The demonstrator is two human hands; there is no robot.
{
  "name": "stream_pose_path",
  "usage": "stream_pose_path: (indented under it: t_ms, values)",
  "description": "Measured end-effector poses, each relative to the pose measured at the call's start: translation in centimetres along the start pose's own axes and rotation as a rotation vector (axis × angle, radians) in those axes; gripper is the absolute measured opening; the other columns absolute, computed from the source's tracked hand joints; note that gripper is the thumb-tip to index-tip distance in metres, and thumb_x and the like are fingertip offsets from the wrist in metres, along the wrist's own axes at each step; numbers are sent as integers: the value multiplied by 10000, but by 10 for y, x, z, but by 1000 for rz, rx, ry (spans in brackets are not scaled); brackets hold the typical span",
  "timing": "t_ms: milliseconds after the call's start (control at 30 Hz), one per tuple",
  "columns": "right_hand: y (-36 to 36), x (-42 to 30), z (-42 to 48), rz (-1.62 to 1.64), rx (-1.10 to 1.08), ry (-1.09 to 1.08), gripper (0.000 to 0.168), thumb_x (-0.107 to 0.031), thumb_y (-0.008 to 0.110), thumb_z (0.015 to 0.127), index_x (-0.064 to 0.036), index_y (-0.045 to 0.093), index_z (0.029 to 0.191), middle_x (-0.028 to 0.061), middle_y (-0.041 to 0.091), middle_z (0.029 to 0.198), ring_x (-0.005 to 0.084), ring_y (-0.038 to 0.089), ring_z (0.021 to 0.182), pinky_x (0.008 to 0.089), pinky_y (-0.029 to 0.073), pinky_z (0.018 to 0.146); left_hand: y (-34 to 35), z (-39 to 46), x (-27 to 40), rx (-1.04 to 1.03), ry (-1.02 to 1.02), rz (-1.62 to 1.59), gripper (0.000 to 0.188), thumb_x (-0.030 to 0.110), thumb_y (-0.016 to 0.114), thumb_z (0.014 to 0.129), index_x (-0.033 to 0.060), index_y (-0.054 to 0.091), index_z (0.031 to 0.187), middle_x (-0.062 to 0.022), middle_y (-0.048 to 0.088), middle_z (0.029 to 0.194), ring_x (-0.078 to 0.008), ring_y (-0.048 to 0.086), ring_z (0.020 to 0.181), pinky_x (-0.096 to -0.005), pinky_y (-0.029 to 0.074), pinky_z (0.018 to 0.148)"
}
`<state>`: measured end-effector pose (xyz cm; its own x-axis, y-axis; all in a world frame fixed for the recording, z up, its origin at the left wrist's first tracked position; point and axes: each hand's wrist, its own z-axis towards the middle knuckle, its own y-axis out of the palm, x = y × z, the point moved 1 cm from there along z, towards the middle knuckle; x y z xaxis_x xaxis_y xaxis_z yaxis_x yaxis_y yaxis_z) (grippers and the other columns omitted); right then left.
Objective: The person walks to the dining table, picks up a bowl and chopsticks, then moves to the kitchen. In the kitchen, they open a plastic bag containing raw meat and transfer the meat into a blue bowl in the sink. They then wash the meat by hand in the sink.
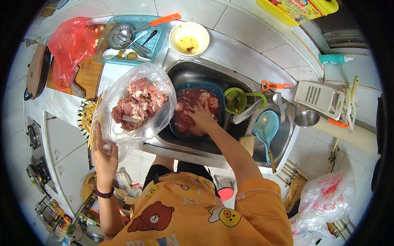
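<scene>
My right hand (201, 118) reaches into a dark blue basin (222, 106) of reddish water standing in the steel sink. Its fingers touch pale raw meat (209, 100) there; the murky water partly hides the fingertips. My left hand (105, 153) is at the near left edge of a clear plastic bag (123, 144), with film between thumb and fingers. In the open bag lie chunks of raw red meat (140, 104). The bag rests over the counter and the sink's left rim. Wooden chopsticks (96, 120) lie across a patterned plate of food (86, 115) beside my left fingers.
Right of the basin are a green strainer (235, 100) and a light blue ladle (266, 123). A pale bowl with yellowish liquid (188, 40) stands behind the sink. Utensils fill a teal tray (161, 35). At left, a cleaver (75, 83) and red bag (69, 46) lie on a cutting board (89, 72).
</scene>
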<state>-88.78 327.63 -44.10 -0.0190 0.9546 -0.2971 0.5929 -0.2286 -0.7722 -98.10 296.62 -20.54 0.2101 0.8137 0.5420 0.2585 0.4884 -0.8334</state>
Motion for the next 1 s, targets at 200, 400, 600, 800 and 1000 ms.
stream_pose_path:
  t_ms: [200, 400, 600, 800, 1000]
  values:
    - [-14, 8, -38, -286, -14, 5, 846, -418, 785, 648, -349, 394, 1395, 151, 249, 1500, 425, 80, 1412, 725, 71, 1049, 1, 1, 7, -24, -139, -82, 782, -108, 530, 704, -8, 287, 1440, -267, 460, 1357, -352, 570, 1121, -352, 436, 936]
    - [16, 21, 16, -272, -4, 51, 607, -169, 629, 821, -358, 435, 1363, 153, 298, 1460, 437, 126, 1396, 729, 190, 1014, 2, 1, 13, -40, -197, -87, 772, -105, 529, 710, -8, 292, 1438, -269, 438, 1375, -356, 526, 1187, -359, 407, 978]
    - [15, 23, 20, -47, 23, 142, 561, -169, 665, 760, -287, 524, 1290, 145, 385, 1380, 465, 249, 1331, 569, 374, 1001, 4, -2, 4, -17, -62, 12, 762, -99, 529, 717, -8, 291, 1436, -263, 397, 1411, -376, 379, 1326, -389, 306, 1083]
    - [19, 4, 4, 189, 172, 297, 678, -257, 749, 668, -223, 511, 1302, 163, 416, 1345, 473, 351, 1266, 503, 409, 1000, 4, 0, 4, 6, -19, 22, 758, -93, 529, 718, -9, 294, 1434, -269, 401, 1405, -388, 386, 1317, -395, 304, 1083]
    - [-1, -23, -8, 51, 156, 336, 762, -391, 732, 719, -218, 403, 1384, 182, 333, 1422, 477, 357, 1260, 609, 337, 1000, 4, -1, 6, 18, -17, 22, 751, -91, 526, 722, -14, 296, 1432, -276, 419, 1388, -387, 427, 1286, -384, 349, 1041]
